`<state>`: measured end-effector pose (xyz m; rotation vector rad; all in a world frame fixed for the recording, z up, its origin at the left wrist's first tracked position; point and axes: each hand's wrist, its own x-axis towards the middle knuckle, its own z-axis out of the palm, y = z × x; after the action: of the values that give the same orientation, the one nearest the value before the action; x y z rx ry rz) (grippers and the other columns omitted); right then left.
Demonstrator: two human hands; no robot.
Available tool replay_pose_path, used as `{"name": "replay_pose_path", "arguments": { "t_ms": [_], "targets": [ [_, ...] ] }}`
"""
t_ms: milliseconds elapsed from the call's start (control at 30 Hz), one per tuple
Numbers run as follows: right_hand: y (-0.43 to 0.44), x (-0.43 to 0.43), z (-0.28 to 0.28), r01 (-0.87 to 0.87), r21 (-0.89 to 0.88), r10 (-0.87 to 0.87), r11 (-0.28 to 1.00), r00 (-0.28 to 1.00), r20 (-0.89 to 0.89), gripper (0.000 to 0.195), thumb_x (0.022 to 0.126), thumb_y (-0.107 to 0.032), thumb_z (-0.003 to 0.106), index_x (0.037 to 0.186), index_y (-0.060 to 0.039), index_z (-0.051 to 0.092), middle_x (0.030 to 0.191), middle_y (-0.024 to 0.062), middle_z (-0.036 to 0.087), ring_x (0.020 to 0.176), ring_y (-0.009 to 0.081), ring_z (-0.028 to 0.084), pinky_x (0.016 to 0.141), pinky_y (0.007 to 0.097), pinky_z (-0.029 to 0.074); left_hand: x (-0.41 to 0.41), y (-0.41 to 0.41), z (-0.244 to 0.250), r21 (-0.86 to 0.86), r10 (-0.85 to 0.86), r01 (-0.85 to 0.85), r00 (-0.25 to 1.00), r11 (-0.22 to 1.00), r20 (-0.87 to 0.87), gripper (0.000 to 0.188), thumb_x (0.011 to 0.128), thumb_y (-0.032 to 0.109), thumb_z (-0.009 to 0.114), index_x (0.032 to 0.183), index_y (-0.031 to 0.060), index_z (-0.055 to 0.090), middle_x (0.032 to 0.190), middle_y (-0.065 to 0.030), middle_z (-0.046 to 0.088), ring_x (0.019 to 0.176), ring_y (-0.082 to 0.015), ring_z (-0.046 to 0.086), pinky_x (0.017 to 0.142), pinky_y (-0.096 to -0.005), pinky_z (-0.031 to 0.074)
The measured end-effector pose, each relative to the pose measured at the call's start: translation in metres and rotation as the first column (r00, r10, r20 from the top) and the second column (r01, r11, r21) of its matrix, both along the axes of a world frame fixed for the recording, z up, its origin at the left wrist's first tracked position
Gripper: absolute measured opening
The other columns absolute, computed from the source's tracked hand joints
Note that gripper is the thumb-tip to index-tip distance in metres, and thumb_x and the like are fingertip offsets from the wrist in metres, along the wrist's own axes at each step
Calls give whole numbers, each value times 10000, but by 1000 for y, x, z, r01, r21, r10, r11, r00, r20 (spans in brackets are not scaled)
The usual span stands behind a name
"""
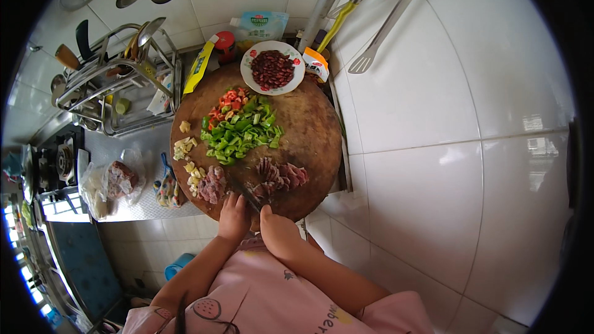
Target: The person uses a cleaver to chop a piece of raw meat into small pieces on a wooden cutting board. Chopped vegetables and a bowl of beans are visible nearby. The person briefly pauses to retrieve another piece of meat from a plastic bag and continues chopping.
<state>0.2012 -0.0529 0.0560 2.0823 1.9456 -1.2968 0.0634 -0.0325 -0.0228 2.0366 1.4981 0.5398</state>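
On a round wooden chopping block point(315, 125), my right hand point(276, 229) is closed on the handle of a kitchen knife point(248, 193). The dark blade points up and left between two lots of raw meat. My left hand point(235, 215) rests at the block's near edge, left of the blade, just below a heap of cut meat point(212, 184); whether its fingertips hold a piece is unclear. Sliced meat point(280, 176) lies right of the blade. Farther up are chopped green peppers point(241, 134) and red peppers point(232, 102). Chopped garlic point(184, 147) lies along the left side.
A plate of peanuts point(272, 68) overlaps the block's far edge, with seasoning packets behind. At left stand a metal utensil rack point(120, 79), a bag with meat point(121, 178), a patterned cloth point(168, 188) and a gas stove point(62, 160). A tiled wall point(417, 102) rises at right.
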Motion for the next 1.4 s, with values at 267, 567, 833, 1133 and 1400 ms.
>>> {"name": "replay_pose_path", "arguments": {
  "t_ms": [267, 567, 833, 1133, 1400],
  "targets": [
    [10, 1, -33, -6, 119, 3, 993, 1000, 21, 182, 837, -84, 439, 973, 34, 415, 703, 249, 606, 658, 413, 608, 583, 489, 483, -1, 0, 3, -15, -5, 6, 1000, 1000, 16, 244, 751, 71, 589, 978, 30, 510, 919, -186, 493, 821, -393, 516, 705, -459, 450],
    [8, 23, 10, -78, 145, 84, 986, 996, -37, 165, 846, -82, 424, 979, 13, 405, 662, 219, 603, 642, 390, 607, 557, 481, 478, -3, -3, 2, -71, 81, -76, 995, 995, 59, 238, 747, 100, 641, 941, 31, 523, 950, -169, 505, 843, -384, 529, 707, -448, 450],
    [-13, 14, 26, -51, -67, 50, 996, 999, -22, 127, 833, -69, 392, 922, 21, 384, 681, 236, 604, 665, 402, 614, 592, 490, 483, -2, -2, 1, -65, 85, -79, 991, 995, 101, 231, 717, 50, 616, 927, 21, 526, 937, -172, 513, 843, -386, 524, 706, -444, 451],
    [-6, -1, 14, -25, 9, 25, 1000, 1000, 14, 92, 819, -53, 410, 869, 23, 399, 666, 243, 602, 636, 395, 621, 556, 475, 494, 0, -1, 3, -18, 78, -77, 986, 997, 144, 264, 705, 40, 605, 957, 18, 533, 933, -169, 519, 844, -379, 520, 709, -447, 449],
    [11, -8, -26, -67, 79, 61, 995, 995, 74, 125, 836, -83, 409, 917, 11, 422, 701, 226, 618, 652, 380, 627, 570, 480, 495, -3, -3, -6, -39, 53, -49, 993, 998, 107, 247, 715, 51, 600, 951, 26, 533, 905, -165, 512, 828, -372, 513, 709, -453, 442]
  ]
}}
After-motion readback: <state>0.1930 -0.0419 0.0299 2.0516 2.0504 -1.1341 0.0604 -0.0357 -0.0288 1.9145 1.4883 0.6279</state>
